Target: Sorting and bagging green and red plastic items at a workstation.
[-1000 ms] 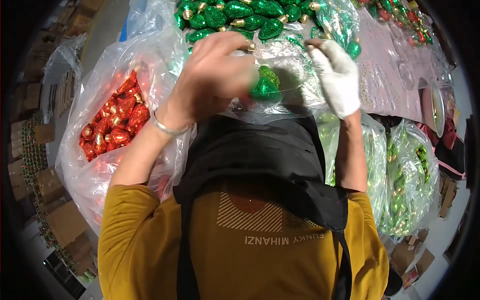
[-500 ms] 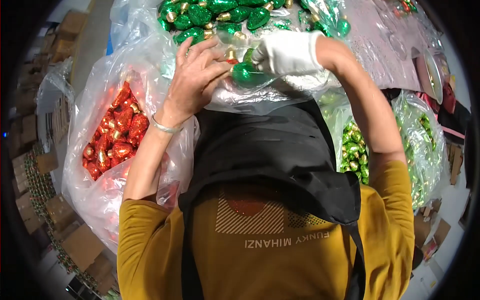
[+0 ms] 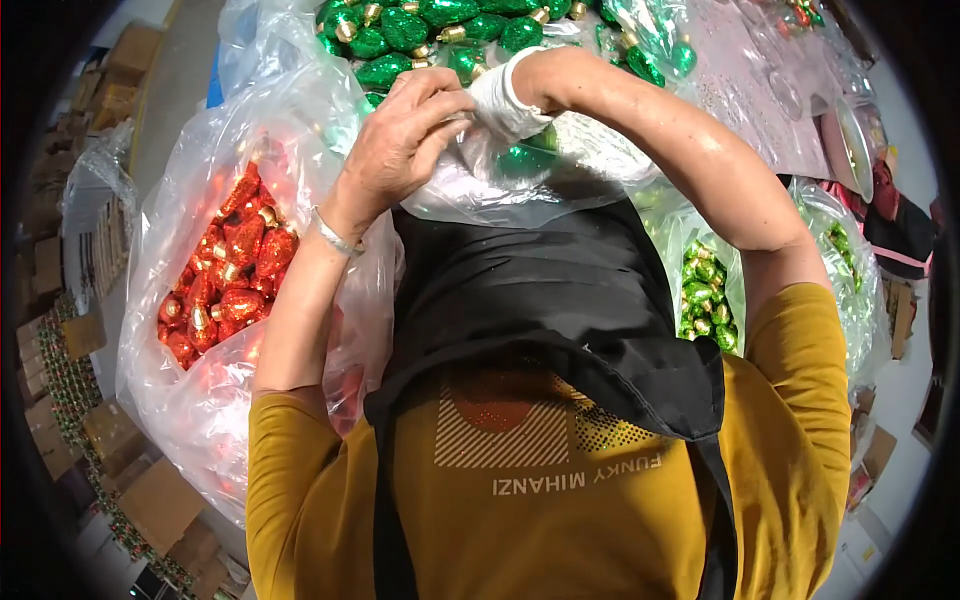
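My left hand [image 3: 412, 135], bare with a bracelet at the wrist, has its fingers bent and pressed together beside the other hand. What they pinch is hidden. My right hand [image 3: 506, 98], in a white glove, is turned over against the left fingertips, and its own fingers are out of sight. Just below the glove, a shiny green ornament [image 3: 526, 158] shows partly through clear plastic sheeting [image 3: 590, 150]. Beyond both hands lies a pile of glittery green bulb-shaped ornaments [image 3: 405, 32] with gold caps.
At the left stands a clear plastic bag [image 3: 150, 340] of red glitter ornaments [image 3: 240, 250]. Another bag at the right holds small light-green ornaments [image 3: 706, 295]. Pinkish sheeting [image 3: 755, 95] covers the table at the far right. Cardboard boxes [image 3: 165, 500] and a beaded garland [image 3: 75, 370] lie on the left.
My gloved right hand has moved left and rolled over to meet the left fingers, with the forearm swung across. The ornament parts seen between my hands are now mostly covered.
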The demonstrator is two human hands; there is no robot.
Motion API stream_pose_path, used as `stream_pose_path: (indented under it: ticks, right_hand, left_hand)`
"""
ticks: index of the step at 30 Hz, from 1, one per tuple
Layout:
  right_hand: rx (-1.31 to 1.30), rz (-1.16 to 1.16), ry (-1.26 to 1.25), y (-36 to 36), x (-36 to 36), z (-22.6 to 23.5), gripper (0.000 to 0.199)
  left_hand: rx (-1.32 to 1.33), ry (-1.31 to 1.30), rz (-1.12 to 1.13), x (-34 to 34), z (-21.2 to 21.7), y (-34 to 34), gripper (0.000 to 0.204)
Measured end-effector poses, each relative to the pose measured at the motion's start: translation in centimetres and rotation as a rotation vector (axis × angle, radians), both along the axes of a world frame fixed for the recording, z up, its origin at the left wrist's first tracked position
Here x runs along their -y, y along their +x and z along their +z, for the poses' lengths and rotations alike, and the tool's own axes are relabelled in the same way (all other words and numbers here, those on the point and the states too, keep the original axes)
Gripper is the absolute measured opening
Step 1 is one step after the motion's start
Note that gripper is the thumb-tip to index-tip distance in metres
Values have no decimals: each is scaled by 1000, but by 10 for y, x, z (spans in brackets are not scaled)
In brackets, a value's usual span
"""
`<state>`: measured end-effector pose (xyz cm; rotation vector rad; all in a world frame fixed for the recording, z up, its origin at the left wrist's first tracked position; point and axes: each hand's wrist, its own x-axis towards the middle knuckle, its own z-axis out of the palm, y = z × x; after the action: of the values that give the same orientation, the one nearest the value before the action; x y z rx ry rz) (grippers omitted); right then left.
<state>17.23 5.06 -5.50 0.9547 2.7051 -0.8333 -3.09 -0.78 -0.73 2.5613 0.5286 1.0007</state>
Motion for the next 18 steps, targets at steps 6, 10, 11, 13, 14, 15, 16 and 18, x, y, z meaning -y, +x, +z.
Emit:
stream_pose_path:
  ticks: [6, 10, 11, 13, 14, 15, 16, 18]
  right_hand:
    - [162, -10, -112, -14, 27, 19, 30]
    - [209, 93, 76, -18, 35, 24, 37]
    - [282, 99, 34, -19, 34, 35, 36]
    - [356, 99, -4, -16, 30, 33, 36]
    - [251, 62, 51, -11, 22, 16, 35]
    - [146, 19, 101, -5, 16, -3, 35]
    - [37, -20, 157, -6, 14, -5, 34]
    - [69, -25, 113, -4, 13, 6, 33]
  left_hand:
    - [-68, 76, 26, 2, -10, 1, 24]
    - [-30, 43, -26, -5, -7, 3, 22]
    - [-29, 46, -27, -8, -8, 1, 22]
    - [-6, 3, -75, -13, -8, 1, 20]
    - [6, -17, -101, -14, -7, 3, 19]
    - [8, -17, -112, -15, -8, 6, 19]
    - [2, -18, -116, -17, -9, 7, 20]
    - [-8, -18, -124, -20, -10, 10, 21]
